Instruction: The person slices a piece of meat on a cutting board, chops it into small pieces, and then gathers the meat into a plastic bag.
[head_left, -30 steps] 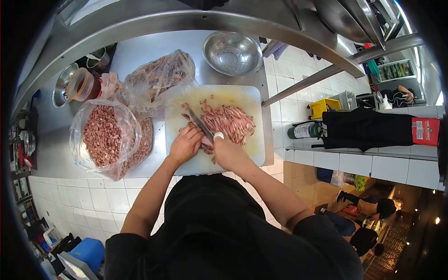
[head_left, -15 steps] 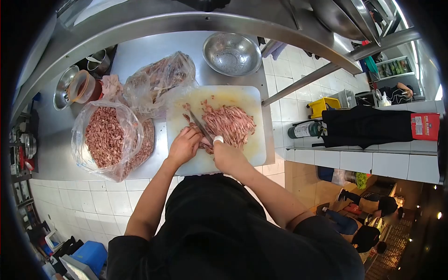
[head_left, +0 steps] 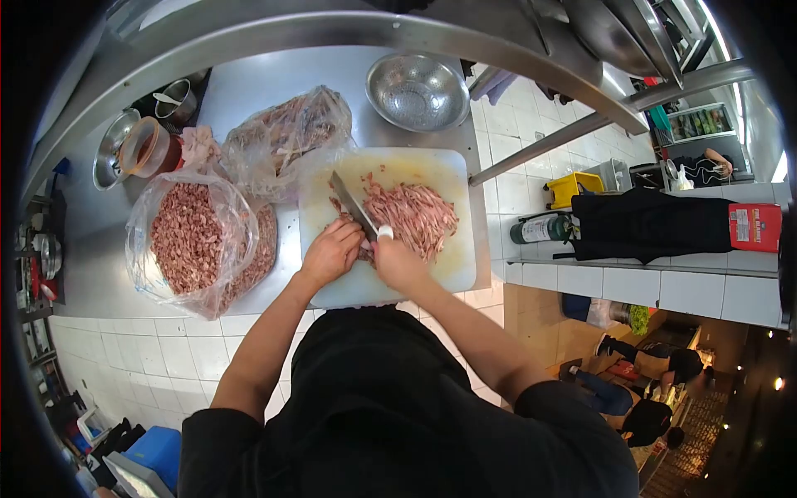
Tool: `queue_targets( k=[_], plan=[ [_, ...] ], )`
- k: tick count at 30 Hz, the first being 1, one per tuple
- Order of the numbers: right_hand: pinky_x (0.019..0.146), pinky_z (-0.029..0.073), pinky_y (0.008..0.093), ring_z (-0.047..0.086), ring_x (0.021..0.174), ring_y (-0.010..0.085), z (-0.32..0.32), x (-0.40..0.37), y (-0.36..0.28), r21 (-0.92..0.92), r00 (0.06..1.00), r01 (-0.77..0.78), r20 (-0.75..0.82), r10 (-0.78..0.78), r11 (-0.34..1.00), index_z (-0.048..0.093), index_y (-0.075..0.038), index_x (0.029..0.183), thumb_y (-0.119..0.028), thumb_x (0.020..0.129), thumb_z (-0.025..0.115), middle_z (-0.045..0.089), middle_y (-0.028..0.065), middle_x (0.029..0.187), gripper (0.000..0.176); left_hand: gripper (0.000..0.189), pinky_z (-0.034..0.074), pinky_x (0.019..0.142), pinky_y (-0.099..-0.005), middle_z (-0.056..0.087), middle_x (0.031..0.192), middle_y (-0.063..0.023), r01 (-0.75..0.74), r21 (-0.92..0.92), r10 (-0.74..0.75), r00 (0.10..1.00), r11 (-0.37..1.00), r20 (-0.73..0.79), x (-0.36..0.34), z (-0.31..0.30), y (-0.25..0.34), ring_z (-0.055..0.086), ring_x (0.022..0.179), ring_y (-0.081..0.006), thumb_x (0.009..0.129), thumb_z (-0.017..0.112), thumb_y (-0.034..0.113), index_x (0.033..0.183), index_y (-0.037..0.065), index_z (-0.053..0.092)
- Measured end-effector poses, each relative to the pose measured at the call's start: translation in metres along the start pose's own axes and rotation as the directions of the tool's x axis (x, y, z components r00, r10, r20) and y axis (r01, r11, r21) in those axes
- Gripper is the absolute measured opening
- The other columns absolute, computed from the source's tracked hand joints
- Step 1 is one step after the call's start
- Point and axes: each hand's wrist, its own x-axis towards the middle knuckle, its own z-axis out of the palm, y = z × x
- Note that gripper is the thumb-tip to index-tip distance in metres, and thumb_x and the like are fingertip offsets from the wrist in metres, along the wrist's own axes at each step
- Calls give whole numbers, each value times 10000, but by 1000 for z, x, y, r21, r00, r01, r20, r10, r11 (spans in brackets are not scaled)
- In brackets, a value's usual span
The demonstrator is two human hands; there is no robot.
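Note:
My right hand (head_left: 398,264) is wrapped round the white handle of a knife (head_left: 354,202), whose blade points up and left over a white cutting board (head_left: 332,292). Beside the blade, the bent fingers of my left hand (head_left: 330,252) press on a piece of meat (head_left: 366,253), partly hidden by the hands. A pile of thinly cut meat strips (head_left: 411,217) lies right of the knife. Left of the board stands an open clear plastic bag of chopped meat (head_left: 186,241). Another clear bag with larger meat pieces (head_left: 286,137) rests behind it, touching the board's corner.
A metal colander (head_left: 417,93) sits behind the board. At the back left are a metal bowl (head_left: 108,158), a plastic tub (head_left: 141,148) and a metal pot (head_left: 176,106). A steel post (head_left: 540,148) rises at the right. Other people are at the lower right.
The knife blade has turned more upright and shows its broad side more. My right hand has shifted slightly left. The whole view has moved a little.

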Motion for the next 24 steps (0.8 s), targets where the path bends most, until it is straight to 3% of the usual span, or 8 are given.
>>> queue_targets(
  k=[3, 4, 5, 7, 14, 17, 19, 24],
  plan=[
    [897, 595, 622, 770, 1023, 500, -41, -15, -23, -36, 998, -24, 53, 26, 999, 639, 52, 1206, -113, 1057, 495, 770, 322, 1063, 264, 270, 554, 1065, -428, 715, 1243, -113, -12, 34, 12, 1000, 999, -13, 3, 0, -2, 657, 1180, -331, 875, 755, 59, 1142, 23, 741],
    [832, 577, 637, 754, 961, 522, -22, -16, -13, 9, 1000, 2, -9, -2, 1000, 625, 75, 1137, -261, 1142, 513, 753, 344, 999, 353, 266, 553, 1067, -428, 714, 1244, -116, -2, 45, 2, 1000, 999, 2, -2, 0, 0, 657, 1188, -333, 875, 755, 61, 1138, 22, 739],
    [832, 577, 637, 754, 961, 522, -7, -12, -9, 11, 1000, 1, -7, -1, 1000, 625, 75, 1137, -261, 1142, 513, 753, 344, 999, 353, 266, 553, 1067, -428, 714, 1244, -116, -1, 45, 0, 1000, 999, 5, -3, 0, -1, 657, 1188, -333, 875, 755, 61, 1138, 22, 739],
    [847, 600, 623, 770, 972, 508, 6, -6, -12, -9, 1000, -12, -24, 12, 1000, 623, 60, 1162, -108, 1046, 523, 761, 332, 1030, 227, 253, 552, 1069, -433, 722, 1213, -128, 10, 2, -10, 1000, 1000, 14, -1, 0, -2, 658, 1189, -346, 873, 757, 57, 1122, 16, 739],
    [835, 594, 622, 766, 963, 507, -15, 5, -4, 32, 999, 23, -24, -22, 999, 588, 72, 1197, -124, 1055, 526, 762, 330, 1032, 250, 207, 567, 1031, -439, 728, 1189, -134, 3, -66, -6, 999, 998, -38, 5, -13, -4, 664, 1153, -350, 884, 745, 27, 1091, 24, 754],
    [795, 576, 635, 747, 901, 523, -20, -12, -2, -25, 994, 56, -96, -58, 998, 589, 69, 1144, -255, 1135, 527, 750, 321, 926, 329, 191, 577, 1013, -441, 731, 1201, -125, 125, 60, -116, 984, 990, -132, 9, -23, -11, 673, 1142, -344, 903, 728, 21, 1089, 32, 770],
    [807, 572, 643, 750, 911, 521, -30, -17, -10, -82, 998, 38, -51, -43, 996, 590, 62, 1136, -243, 1129, 521, 754, 324, 943, 312, 201, 585, 1004, -437, 736, 1212, -109, 200, 13, -201, 979, 980, 24, 9, -25, -18, 679, 1141, -334, 911, 721, 25, 1102, 36, 783],
    [886, 596, 614, 766, 1031, 503, -22, -29, -27, -92, 998, -30, 60, 35, 995, 582, 81, 1239, -105, 1039, 498, 768, 326, 1066, 285, 225, 596, 995, -430, 740, 1228, -91, 164, 21, -165, 985, 986, 48, 6, -21, -24, 686, 1152, -319, 911, 722, 32, 1126, 37, 788]
  ],
)
